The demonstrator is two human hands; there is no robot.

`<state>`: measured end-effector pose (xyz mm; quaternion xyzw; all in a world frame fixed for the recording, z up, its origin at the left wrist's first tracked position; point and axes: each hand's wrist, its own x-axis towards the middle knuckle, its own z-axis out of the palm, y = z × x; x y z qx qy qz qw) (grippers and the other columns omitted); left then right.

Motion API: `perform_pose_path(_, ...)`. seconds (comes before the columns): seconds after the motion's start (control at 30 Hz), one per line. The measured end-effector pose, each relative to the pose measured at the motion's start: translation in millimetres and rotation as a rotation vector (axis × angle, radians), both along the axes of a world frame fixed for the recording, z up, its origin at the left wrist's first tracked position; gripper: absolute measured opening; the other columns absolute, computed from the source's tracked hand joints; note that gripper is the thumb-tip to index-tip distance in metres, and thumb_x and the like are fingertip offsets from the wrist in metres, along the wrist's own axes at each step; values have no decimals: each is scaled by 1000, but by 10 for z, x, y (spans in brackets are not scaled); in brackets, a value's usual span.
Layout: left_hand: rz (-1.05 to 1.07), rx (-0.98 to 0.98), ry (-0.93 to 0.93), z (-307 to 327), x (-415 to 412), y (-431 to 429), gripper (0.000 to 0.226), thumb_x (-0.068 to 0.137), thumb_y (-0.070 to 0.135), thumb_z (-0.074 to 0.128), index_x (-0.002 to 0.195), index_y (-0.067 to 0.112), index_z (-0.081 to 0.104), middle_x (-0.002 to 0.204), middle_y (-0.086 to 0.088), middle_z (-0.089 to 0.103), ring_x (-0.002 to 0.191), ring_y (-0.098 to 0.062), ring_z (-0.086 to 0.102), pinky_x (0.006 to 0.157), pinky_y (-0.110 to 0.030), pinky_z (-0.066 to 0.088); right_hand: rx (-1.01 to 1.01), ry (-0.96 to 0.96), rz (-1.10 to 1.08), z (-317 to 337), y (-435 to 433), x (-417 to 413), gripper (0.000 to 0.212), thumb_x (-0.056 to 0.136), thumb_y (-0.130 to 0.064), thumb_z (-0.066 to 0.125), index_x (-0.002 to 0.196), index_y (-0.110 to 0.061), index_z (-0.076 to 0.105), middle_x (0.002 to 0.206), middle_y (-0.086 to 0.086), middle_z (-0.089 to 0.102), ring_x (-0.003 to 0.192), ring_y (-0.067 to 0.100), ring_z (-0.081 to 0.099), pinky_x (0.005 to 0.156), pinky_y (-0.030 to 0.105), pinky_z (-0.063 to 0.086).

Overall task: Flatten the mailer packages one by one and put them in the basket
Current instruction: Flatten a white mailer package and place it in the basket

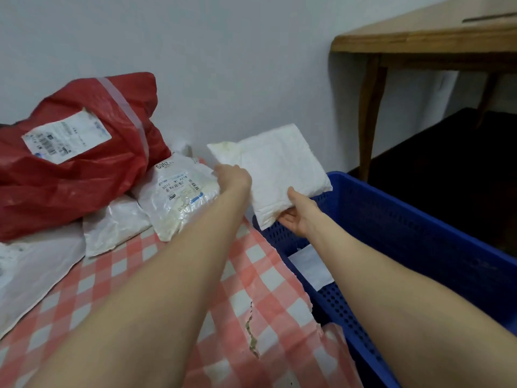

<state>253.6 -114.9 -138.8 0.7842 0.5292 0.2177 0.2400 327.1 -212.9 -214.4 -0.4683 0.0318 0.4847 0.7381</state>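
A plain white mailer (pixel 275 170) is held in the air above the far left corner of the blue perforated basket (pixel 414 219). My left hand (pixel 233 175) grips its left edge. My right hand (pixel 298 217) holds its lower edge from beneath, thumb on top. Something flat and white (pixel 310 266) lies inside the basket. On the checkered table wait a large red mailer (pixel 75 158) with a shipping label, a white labelled mailer (pixel 179 196), and a small white mailer (pixel 114 224).
A pink-and-white checkered cloth (pixel 156 278), torn near its right edge, covers the table. A flat white bag (pixel 33 273) lies at the left. A wooden table (pixel 419 43) stands against the wall at the back right, beyond the basket.
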Motion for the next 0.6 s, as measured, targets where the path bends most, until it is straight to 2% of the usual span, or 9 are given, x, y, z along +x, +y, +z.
perform_pose_path(0.03,-31,85,194,-38,52,-4,45,96,15,47,140,9,39,142,-7,43,131,-28,42,108,-34,30,10,26,-33,-45,13,27,33,95,-25,59,123,-7,54,108,11,67,95,26,66,82,38,55)
perform_pose_path(0.1,-48,63,261,-132,160,8,47,96,18,48,141,9,37,144,-7,40,133,-29,40,109,-38,30,-7,54,-98,-134,18,88,31,94,-15,60,122,-4,55,110,11,66,97,27,65,82,40,55)
perform_pose_path(0.13,-10,-64,137,-193,178,-39,48,97,21,48,142,10,36,143,-7,41,132,-28,42,103,-33,37,-27,57,-121,-180,13,125,30,94,-10,60,123,-3,54,111,12,65,98,27,64,82,41,55)
perform_pose_path(0.2,158,-458,-428,-299,318,3,43,99,19,42,141,8,37,138,-12,48,124,-27,51,76,-22,48,-72,65,-149,-275,1,213,30,93,-2,57,123,-1,54,116,15,64,103,30,63,81,41,55)
perform_pose_path(0.23,160,-473,-516,-403,373,44,43,99,14,39,141,5,37,136,-15,50,120,-29,55,68,-23,49,-92,73,-156,-326,-12,253,29,93,1,55,122,-1,55,118,16,63,105,30,63,79,40,54)
perform_pose_path(0.37,166,-508,-474,-602,554,103,54,94,11,44,144,2,27,138,-16,47,119,-34,53,96,-43,49,-189,79,-167,-542,-64,425,30,92,5,51,120,-3,55,119,15,64,106,28,63,72,37,53)
perform_pose_path(0.43,178,-471,-504,-622,610,168,59,92,17,51,143,6,24,131,-13,50,115,-33,54,97,-45,48,-247,77,-174,-666,-119,507,33,92,6,51,122,-6,56,118,13,64,98,25,65,70,36,52)
perform_pose_path(0.53,135,-423,-425,-717,730,365,54,83,17,65,131,10,40,125,-12,56,109,-31,58,95,-43,50,-317,42,-142,-877,-216,648,30,91,4,51,118,-8,60,99,7,65,72,18,59,58,32,50)
perform_pose_path(0.6,70,-442,-308,-840,851,442,28,83,6,63,109,13,58,120,-12,60,107,-30,59,93,-42,52,-402,13,-104,-1018,-272,754,21,92,-4,55,112,-8,60,79,3,56,62,14,49,51,26,40)
